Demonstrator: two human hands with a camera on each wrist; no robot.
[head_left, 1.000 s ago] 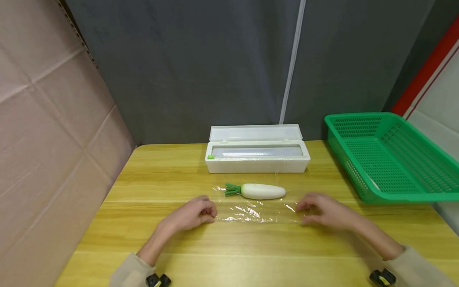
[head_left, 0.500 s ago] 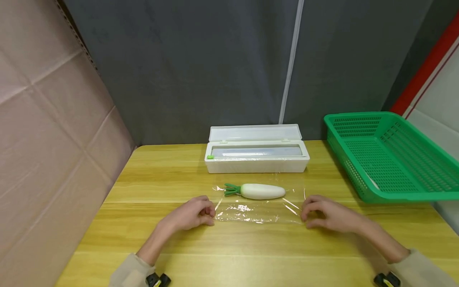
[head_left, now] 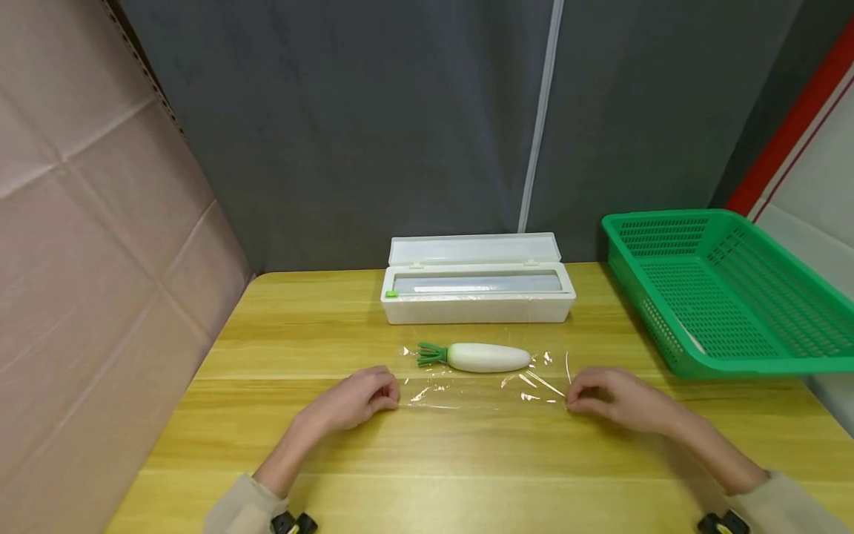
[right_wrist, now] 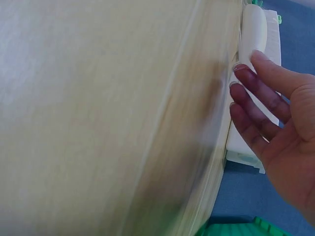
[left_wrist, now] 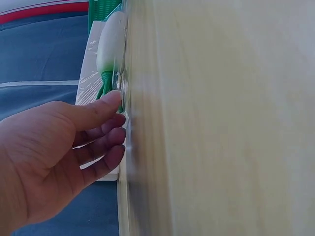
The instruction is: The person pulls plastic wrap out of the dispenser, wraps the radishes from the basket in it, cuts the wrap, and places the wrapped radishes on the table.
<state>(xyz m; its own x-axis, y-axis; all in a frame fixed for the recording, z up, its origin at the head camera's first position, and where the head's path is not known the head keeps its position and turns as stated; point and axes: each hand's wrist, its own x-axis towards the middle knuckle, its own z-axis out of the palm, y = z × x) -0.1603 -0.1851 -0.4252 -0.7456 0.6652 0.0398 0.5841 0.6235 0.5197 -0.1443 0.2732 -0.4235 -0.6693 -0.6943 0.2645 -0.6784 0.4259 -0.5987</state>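
- The left hand (head_left: 353, 399) pinches the near left corner of a clear film (head_left: 460, 389) between thumb and forefinger.
- The right hand (head_left: 617, 400) pinches the near right corner, its thumb and forefinger curled in; the two hands are well apart, the film spanning the gap.
- The radish (head_left: 489, 357) lies between the film's near edge and the box, green leaves (head_left: 432, 354) to the left; whether it is over or under the film, I cannot tell.
- Just beyond the radish stands a long white box (head_left: 477, 311), its lid (head_left: 475, 250) tipped back towards the curtain, a roll (head_left: 477, 284) inside and a small green tab (head_left: 391, 294) at its left end.
- A green basket (head_left: 767, 365) takes up the table's far right corner, beyond the right hand and apart from it; a thin white strip (head_left: 692, 337) shows at its left side, too small to identify.
- A dark curtain (head_left: 367, 126) with a pale stripe (head_left: 540, 119) closes off the back of the wooden table (head_left: 447, 475).
- Pink cloth (head_left: 100, 259) hangs along the left side; a red band (head_left: 787, 133) and white panel (head_left: 821, 178) bound the right.
- In the left wrist view, the left thumb partly covers the leaves.
- In the right wrist view, the right fingers cross in front of the box.
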